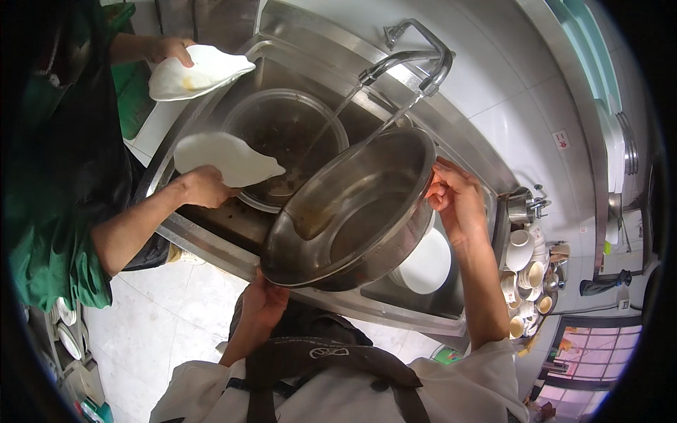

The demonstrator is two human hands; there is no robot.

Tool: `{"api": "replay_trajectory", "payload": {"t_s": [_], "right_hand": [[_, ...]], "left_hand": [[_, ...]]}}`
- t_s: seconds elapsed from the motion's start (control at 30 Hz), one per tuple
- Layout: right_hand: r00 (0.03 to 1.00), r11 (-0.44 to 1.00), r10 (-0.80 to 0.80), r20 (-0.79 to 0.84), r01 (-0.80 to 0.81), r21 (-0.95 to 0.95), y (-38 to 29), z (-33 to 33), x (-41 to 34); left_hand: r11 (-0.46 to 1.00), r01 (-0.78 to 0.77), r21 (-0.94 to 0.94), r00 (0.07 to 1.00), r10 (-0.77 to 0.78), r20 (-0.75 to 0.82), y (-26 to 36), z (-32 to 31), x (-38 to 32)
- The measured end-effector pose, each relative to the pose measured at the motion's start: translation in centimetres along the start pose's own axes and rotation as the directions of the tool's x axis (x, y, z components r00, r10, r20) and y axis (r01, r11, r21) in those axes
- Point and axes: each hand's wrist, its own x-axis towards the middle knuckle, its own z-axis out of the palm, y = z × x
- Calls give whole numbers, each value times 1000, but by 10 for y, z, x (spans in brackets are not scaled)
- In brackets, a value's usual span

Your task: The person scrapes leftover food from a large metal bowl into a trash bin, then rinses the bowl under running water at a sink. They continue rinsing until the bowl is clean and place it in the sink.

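Both my hands grip a large stainless steel basin [365, 232], tilted to the left above the sink. My left hand [264, 304] holds its near rim, and my right hand [455, 198] has the far right rim. A little yellowish liquid lies at the basin's lower left side. Behind it, water runs from two faucet spouts [436, 82]; the basin hides where the right stream lands. Under the basin's right side, white plates [426, 264] sit in the right part of the sink [381, 304]. Left of the basin, a round strainer-like container [275, 113] holds dark, murky contents.
At the left, a co-worker in a green sleeve [58, 269] holds a stained white leaf-shaped dish [203, 74] and a second such dish [225, 156] over the sink. Stacked bowls and cups [526, 285] stand beyond the sink's right end. A wall shelf [576, 106] runs along the upper right.
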Motion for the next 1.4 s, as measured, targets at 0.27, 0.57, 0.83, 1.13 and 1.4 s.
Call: {"api": "replay_trajectory", "payload": {"t_s": [0.27, 0.57, 0.83, 1.13, 1.4], "right_hand": [[999, 999, 0, -41, 2, 52, -5, 4, -1], [998, 998, -65, 1, 65, 6, -26, 16, -8], [997, 997, -72, 5, 71, 12, -21, 6, -12], [998, 997, -50, -27, 52, 60, -13, -16, -11], [995, 972, -38, -88, 57, 227, 40, -67, -1]], "left_hand": [[993, 92, -79, 994, -87, 68, -9, -13, 19], [993, 116, -20, 993, -115, 14, -30, 3, 38], [996, 92, -12, 996, -92, -10, -31, 6, 34], [996, 62, 65, 987, -71, 141, -23, 16, 35], [985, -90, 145, 993, 78, 87, -13, 15, 37]]}}
